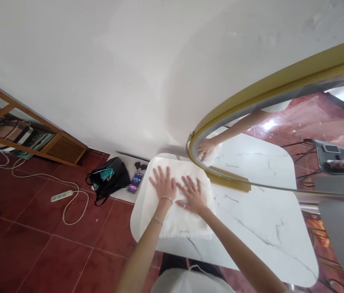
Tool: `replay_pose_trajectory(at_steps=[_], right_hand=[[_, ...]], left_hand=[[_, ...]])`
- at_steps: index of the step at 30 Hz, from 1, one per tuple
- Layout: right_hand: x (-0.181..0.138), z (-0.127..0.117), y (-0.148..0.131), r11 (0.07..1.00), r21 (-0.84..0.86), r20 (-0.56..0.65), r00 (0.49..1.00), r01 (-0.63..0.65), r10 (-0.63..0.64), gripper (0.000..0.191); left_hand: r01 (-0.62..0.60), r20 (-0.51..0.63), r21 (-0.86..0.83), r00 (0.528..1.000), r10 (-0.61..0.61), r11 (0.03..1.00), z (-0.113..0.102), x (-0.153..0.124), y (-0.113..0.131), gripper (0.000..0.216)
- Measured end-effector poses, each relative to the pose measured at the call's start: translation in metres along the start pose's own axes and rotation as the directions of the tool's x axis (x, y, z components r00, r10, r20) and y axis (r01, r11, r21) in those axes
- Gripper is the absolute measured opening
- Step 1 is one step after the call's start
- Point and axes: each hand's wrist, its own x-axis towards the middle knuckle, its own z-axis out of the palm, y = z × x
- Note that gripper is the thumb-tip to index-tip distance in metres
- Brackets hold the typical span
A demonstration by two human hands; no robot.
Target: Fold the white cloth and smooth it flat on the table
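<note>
A white cloth (187, 221) lies spread on the near left part of a white marble table (260, 228). My left hand (163, 183) rests flat on the cloth with its fingers spread, a bracelet at the wrist. My right hand (192, 194) lies flat beside it on the cloth, fingers stretched out, a ring on one finger. Both palms press down on the fabric and hold nothing.
A gold-framed mirror (220, 173) leans on the table against the white wall and reflects an arm. On the red tile floor to the left lie a black bag (109, 179), a power strip (61, 196) with its cable, and a wooden shelf (38, 140).
</note>
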Motion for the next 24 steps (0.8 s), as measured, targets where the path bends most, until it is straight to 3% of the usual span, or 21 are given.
replay_pose_trajectory(at_steps=[3,6,10,14,17,20,24], right_hand=[[0.014,0.000,0.014,0.998,-0.001,-0.053,0.996,-0.069,0.069,0.067],[0.015,0.003,0.000,0.990,0.017,-0.104,0.984,-0.141,0.142,0.058],[-0.007,0.009,-0.045,0.990,0.052,-0.115,0.984,-0.132,0.137,0.056],[-0.044,0.009,-0.088,0.992,0.106,-0.071,0.996,0.069,-0.062,0.061],[-0.066,0.006,-0.099,0.971,0.161,-0.037,0.985,0.175,-0.171,0.062],[-0.076,0.002,-0.090,0.959,0.206,0.006,0.980,0.193,-0.198,0.060],[-0.087,-0.002,-0.058,0.982,0.168,-0.007,0.996,0.086,-0.086,0.060]], left_hand=[[-0.079,0.031,-0.020,0.996,0.079,0.997,0.001,0.034,0.016,0.057],[-0.124,0.028,-0.022,0.992,0.125,0.992,-0.004,0.034,0.010,0.054],[-0.062,-0.038,0.033,0.997,0.064,0.998,-0.013,-0.016,-0.025,0.051],[0.081,-0.158,0.077,0.985,-0.068,0.994,-0.021,-0.093,-0.060,0.049],[0.155,-0.221,0.078,0.966,-0.134,0.985,-0.023,-0.135,-0.070,0.050],[0.166,-0.244,0.063,0.959,-0.146,0.984,-0.020,-0.146,-0.063,0.052],[0.063,-0.141,0.065,0.989,-0.053,0.996,-0.009,-0.127,-0.031,0.052]])
